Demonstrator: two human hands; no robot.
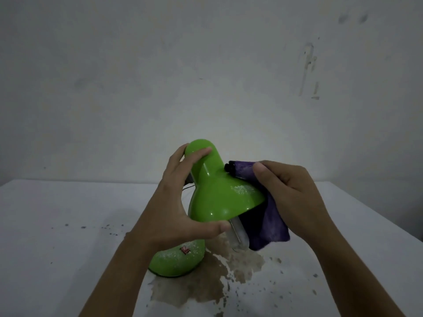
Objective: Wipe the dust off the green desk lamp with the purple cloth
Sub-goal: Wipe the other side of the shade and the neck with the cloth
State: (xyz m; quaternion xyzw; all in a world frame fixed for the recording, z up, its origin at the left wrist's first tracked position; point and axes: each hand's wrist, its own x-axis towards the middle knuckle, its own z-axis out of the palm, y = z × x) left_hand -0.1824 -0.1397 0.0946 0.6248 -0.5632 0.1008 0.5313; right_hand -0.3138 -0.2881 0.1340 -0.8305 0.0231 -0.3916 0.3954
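From where I watched, the desk [57, 236] ran pale and speckled on the left, with a brown stain spreading under and to the right of the lamp [212, 195]. The lamp stood near the middle of the desk, its round base [176, 259] resting on the surface and carrying a white film of dust around a small red switch [185, 250]. My left hand [183, 202] was clamped on the shade, fingers over the narrow top and thumb hooked under the lower rim, which I judged was there to steady the tilted head so it would not swing under the wiping. A patch of dust [242, 189] showed on the flare of the shade, just beside the cloth, so I reckoned that side was only partly done. A bare bulb [238, 234] stuck out below the rim. Further right, my right hand [288, 197] was closed on the cloth [270, 225], thumb pinching the bunched upper part against the shade's right edge near a black knob [229, 167], while the rest hung loose behind the bulb. I thought the base would need doing afterwards, and that the exposed bulb asked for care.
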